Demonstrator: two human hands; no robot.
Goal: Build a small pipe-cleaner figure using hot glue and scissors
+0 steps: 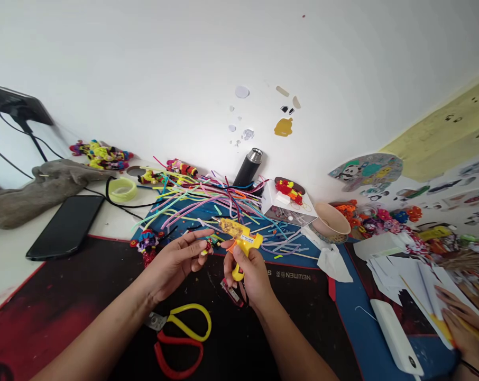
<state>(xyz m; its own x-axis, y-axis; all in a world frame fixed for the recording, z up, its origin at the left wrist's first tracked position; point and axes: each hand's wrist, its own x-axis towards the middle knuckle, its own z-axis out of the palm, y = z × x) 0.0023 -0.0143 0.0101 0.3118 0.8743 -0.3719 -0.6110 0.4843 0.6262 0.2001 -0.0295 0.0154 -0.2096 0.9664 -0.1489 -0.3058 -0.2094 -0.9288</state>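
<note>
My right hand point(249, 267) is wrapped round the handle of a yellow glue gun point(239, 235), whose nozzle points left and up. Just left of it, my left hand point(180, 259) pinches a small red and yellow craft piece point(208, 247) between thumb and fingertips. The nozzle is close above this piece; I cannot tell whether they touch. Beside my left wrist stands a pipe-cleaner figure point(147, 246) in red, blue and purple. Scissors point(180, 330) with one yellow and one red handle lie on the black mat below, their blades partly hidden by my left forearm.
Loose pastel pipe cleaners point(208, 198) spread behind my hands, with a black thermos point(247, 168) at the wall. Left are a phone point(67, 227) and a tape roll point(121, 189). A white box point(289, 209) and a bowl point(330, 219) stand right. Another person's hands point(459, 317) hold papers far right.
</note>
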